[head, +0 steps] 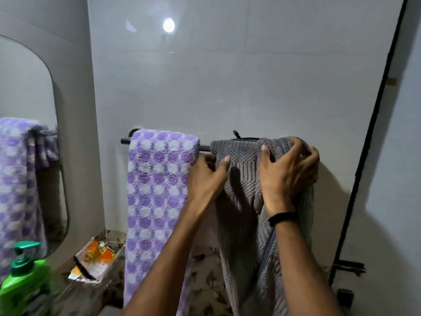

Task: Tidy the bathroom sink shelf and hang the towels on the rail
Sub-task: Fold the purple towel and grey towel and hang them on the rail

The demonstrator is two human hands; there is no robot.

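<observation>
A purple towel with white dots (157, 190) hangs flat over the left part of the dark rail (204, 147) on the white wall. A grey ribbed towel (241, 201) is draped over the rail's right part, bunched at its right end. My left hand (206, 176) holds the grey towel's left edge just under the rail, thumb on the front. My right hand (287, 172) grips the bunched fabric at the top right, fingers curled over it. The rail's right end is hidden by the towel.
A mirror (29, 133) on the left reflects the dotted towel. A green pump bottle (25, 283) stands at the lower left. A clear tray (95, 261) with an orange packet sits on the sink shelf below the rail. A black pipe (373, 133) runs down the wall on the right.
</observation>
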